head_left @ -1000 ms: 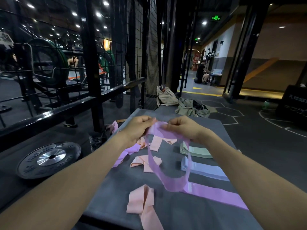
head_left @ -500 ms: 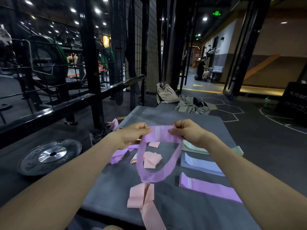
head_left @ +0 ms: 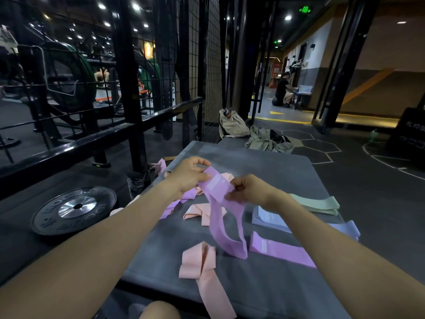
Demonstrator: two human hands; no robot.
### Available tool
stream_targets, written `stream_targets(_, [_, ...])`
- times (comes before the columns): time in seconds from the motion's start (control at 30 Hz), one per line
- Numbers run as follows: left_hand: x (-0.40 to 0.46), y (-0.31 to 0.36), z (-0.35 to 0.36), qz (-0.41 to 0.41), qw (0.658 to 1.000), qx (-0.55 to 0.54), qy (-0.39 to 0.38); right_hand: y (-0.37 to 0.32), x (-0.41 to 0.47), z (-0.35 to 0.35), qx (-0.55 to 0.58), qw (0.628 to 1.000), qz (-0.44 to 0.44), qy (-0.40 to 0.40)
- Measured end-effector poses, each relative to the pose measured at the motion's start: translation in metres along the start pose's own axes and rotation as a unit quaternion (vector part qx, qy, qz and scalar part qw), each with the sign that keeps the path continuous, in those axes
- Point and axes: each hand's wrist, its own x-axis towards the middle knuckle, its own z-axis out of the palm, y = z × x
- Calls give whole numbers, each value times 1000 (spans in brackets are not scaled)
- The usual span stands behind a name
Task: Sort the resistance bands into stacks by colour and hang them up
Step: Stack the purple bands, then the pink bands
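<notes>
We see a dark gym: black mesh rack [head_left: 207, 65] left, weight plate [head_left: 74, 209] on rubber floor [head_left: 379, 192], lit corridor [head_left: 282, 72] far right.

Held band [head_left: 220, 203]: lilac, with a paler rectangular label patch near the upper end. Flat band [head_left: 282, 250] at lower right of centre: same lilac, pale label strip. Crumpled bands, lower centre [head_left: 200, 261] and mid-frame [head_left: 202, 210]: salmon pink. Right-hand stacks: pale mint green [head_left: 319, 203] above, pale periwinkle blue [head_left: 269, 218] below it. Mat [head_left: 264, 171]: plain charcoal grey. Weight plate [head_left: 73, 209], left: black with silver hub. Floor [head_left: 322, 148], upper right: dark grey with white hexagon outlines.
</notes>
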Motion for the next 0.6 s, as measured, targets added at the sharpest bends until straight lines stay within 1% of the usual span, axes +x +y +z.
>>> stream_targets(0.1, [-1, 1, -3, 28, 999, 29, 28, 9, -1, 4, -69, 997, 13, -27])
stream_targets(0.2, [1, 0, -6, 48, 995, 50, 78, 22, -4, 7, -89, 994, 46, -46])
stream_targets(0.27, [3, -2, -10, 51, 991, 29, 122, 30, -7, 8, -125, 987, 79, -64])
stream_targets(0.37, [7, -5, -23, 42, 979, 1, 197, 46, -17, 6, -211, 965, 119, -97])
stream_targets(0.5, [10, -15, -41, 27, 965, 13, 261, 57, -32, -3, -236, 957, 145, -84])
stream_targets(0.6, [9, -23, -44, 18, 956, 17, 292, 56, -43, -10, -268, 947, 158, -81])
